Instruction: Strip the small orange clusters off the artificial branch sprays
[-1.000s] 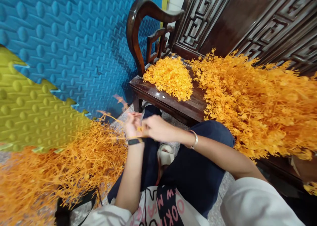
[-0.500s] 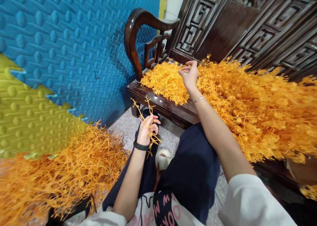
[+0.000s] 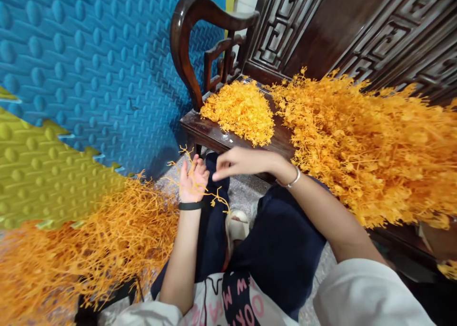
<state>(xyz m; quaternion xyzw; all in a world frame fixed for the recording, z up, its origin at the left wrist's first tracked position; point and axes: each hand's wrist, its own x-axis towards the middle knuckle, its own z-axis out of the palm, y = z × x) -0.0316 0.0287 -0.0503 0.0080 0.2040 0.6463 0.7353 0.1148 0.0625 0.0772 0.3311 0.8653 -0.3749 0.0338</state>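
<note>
My left hand [image 3: 193, 179] is palm up above my left knee, fingers loosely curled. An orange plastic branch [image 3: 217, 195] lies across its palm, and thin forked twigs stick out on both sides. Just to the right, my right hand [image 3: 233, 163] points toward it, thumb and fingers apart; I see nothing between them. Beyond the hands, a small heap of orange plastic flower bits [image 3: 243, 111] rests on the dark wooden bench [image 3: 228, 140]. A large pile of orange branches with flowers [image 3: 360, 150] covers the bench to the right.
A big heap of bare orange stems [image 3: 117, 240] lies at the lower left, against a yellow-green foam mat [image 3: 43, 173]. Blue foam matting [image 3: 107, 69] stands behind it. The bench's curved armrest [image 3: 182, 40] rises past the small heap. A carved backrest [image 3: 321, 35] runs along the back.
My right hand has come down from the small heap on the bench to beside my left hand. The left hand has turned palm up and shifted slightly left, with the branch still in it.
</note>
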